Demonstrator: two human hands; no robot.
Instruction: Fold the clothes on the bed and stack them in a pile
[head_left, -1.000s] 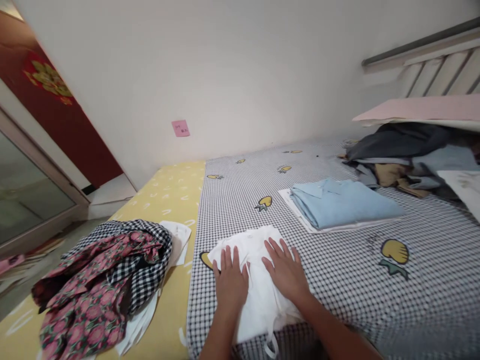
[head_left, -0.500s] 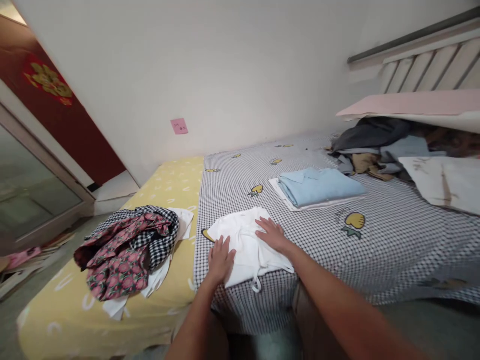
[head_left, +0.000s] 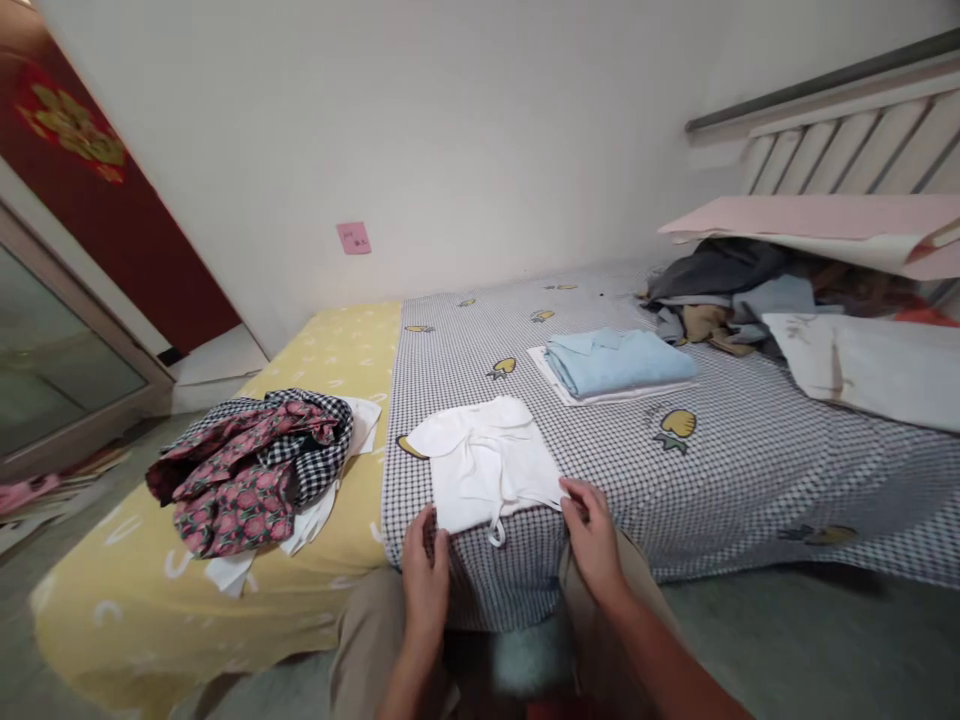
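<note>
A white top (head_left: 491, 455) with thin straps lies flat on the checked bed sheet, its lower edge close to the bed's front. At its lower left corner is my left hand (head_left: 425, 575), thumb and forefinger apart, the thumb close against the cloth. My right hand (head_left: 595, 540) has its fingertips closed on the lower right corner. One strap loop (head_left: 496, 532) hangs below the hem between the hands. Behind and to the right rests a folded light blue shirt (head_left: 619, 362) on a folded white cloth (head_left: 559, 390).
On the yellow sheet (head_left: 352, 335) at left lies a heap of floral and checked clothes (head_left: 255, 470), with white cloth under it. Dark and grey clothes (head_left: 720, 275) are piled at right beneath a pink board (head_left: 817, 215). A white wall (head_left: 480, 140) closes off the back.
Both hands have drawn back toward me from resting flat on the white top to its lower corners. My right fingers have closed on a corner. The camera view has shifted slightly.
</note>
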